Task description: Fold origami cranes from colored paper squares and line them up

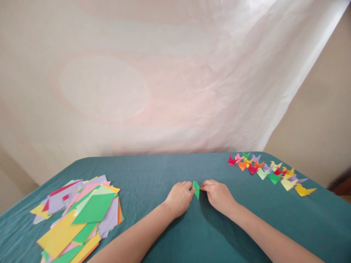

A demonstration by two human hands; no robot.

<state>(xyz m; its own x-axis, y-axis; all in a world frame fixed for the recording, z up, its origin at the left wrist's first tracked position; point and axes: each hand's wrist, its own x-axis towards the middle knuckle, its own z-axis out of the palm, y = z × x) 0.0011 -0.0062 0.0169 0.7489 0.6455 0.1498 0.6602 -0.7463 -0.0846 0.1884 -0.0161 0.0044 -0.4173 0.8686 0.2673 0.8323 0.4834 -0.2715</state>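
A small green folded paper (196, 190), diamond-shaped with a split, pointed top, stands between my hands over the middle of the table. My left hand (179, 197) has its fingers closed at the paper's left edge. From the other side, my right hand (218, 195) pinches the right edge between thumb and fingertips. The undersides of the fingers are hidden, and the paper's finer creases are too small to make out.
A dark green cloth covers the table (153, 168). Loose coloured paper sheets (95, 208) lie heaped at the left. Rows of small folded paper birds (274, 177) stand at the back right. A pale curtain (164, 91) hangs behind the far edge.
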